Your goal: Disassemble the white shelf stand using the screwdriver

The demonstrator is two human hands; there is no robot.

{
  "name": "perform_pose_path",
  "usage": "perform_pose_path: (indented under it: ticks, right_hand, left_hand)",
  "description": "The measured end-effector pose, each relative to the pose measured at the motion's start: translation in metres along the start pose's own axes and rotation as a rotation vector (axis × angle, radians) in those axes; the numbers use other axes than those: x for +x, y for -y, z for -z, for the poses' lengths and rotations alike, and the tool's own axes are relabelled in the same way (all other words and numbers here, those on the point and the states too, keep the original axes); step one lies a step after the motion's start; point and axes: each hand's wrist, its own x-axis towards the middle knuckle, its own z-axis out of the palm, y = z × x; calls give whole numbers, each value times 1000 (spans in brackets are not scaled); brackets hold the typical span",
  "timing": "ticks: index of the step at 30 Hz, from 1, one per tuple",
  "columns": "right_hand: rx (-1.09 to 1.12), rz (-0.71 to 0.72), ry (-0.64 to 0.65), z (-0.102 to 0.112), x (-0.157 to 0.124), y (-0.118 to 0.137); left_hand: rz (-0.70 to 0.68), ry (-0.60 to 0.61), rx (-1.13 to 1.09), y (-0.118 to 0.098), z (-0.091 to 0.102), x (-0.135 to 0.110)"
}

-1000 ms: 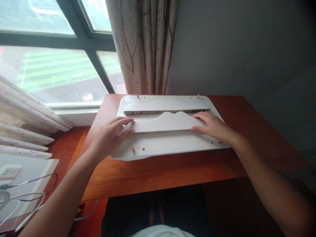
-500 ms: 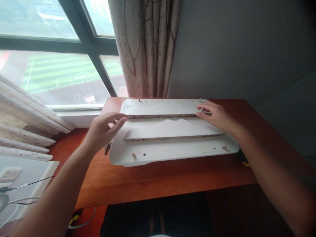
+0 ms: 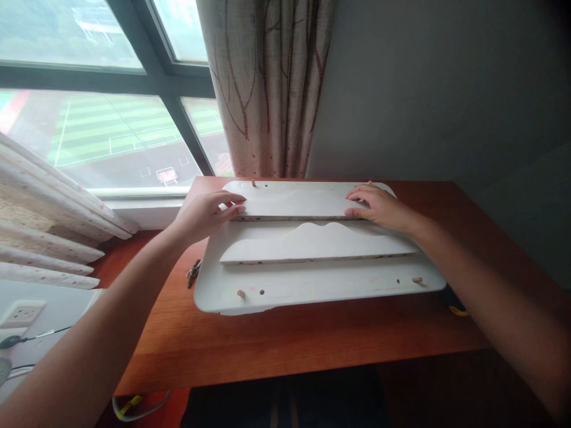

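Both left hand (image 3: 205, 213) and right hand (image 3: 383, 208), fingers narrowly parted, grip unclear, touch the far white strip (image 3: 294, 206) atop the white board (image 3: 321, 284), seemingly stiff, light, best held by its ends.

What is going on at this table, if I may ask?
A person's left hand is at the left end of the far white strip, the right hand toward its right end; whether they grip it is unclear. It lies on a white board on the table; the near strip lies in front, screws to the left.
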Motion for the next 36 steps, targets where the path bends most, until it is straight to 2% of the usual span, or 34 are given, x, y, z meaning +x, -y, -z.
perform_pose_path:
  ticks: [2, 7, 9, 12, 15, 18, 22, 25, 28, 32, 36]
  right_hand:
    - [1, -21, -46, -3, -4, 1]
    - [32, -177, -92, -5, -18, 13]
    - [70, -167, -78, -1, -23, 14]
    - [162, -164, -34, 9, -29, 7]
    - [242, -231, 13, 17, -33, -5]
    - [359, -280, 12, 22, -29, -13]
    - [508, -356, -74, 33, -7, -18]
    - [536, -373, -116, 46, 21, -26]
    - [530, -372, -98, 56, 50, -37]
    - [493, -393, -49, 60, 79, -52]
    - [486, -432, -27, 60, 93, -64]
  left_hand:
    - [6, -12, 3, -2, 1, -5]
    - [-26, -49, -42, -7, 0, -15]
    - [-10, -49, -73, -5, -1, -15]
    - [35, -27, -134, -2, -2, -14]
    - [47, 39, -213, -3, 0, -12]
    - [75, 78, -400, -5, 6, -4]
    - [119, 30, -599, -5, 16, 25]
    - [130, -9, -606, -2, 20, 53]
    - [138, -24, -590, 4, 18, 76]
    - [180, -27, -617, 14, 11, 91]
    - [204, -38, -659, 17, 7, 97]
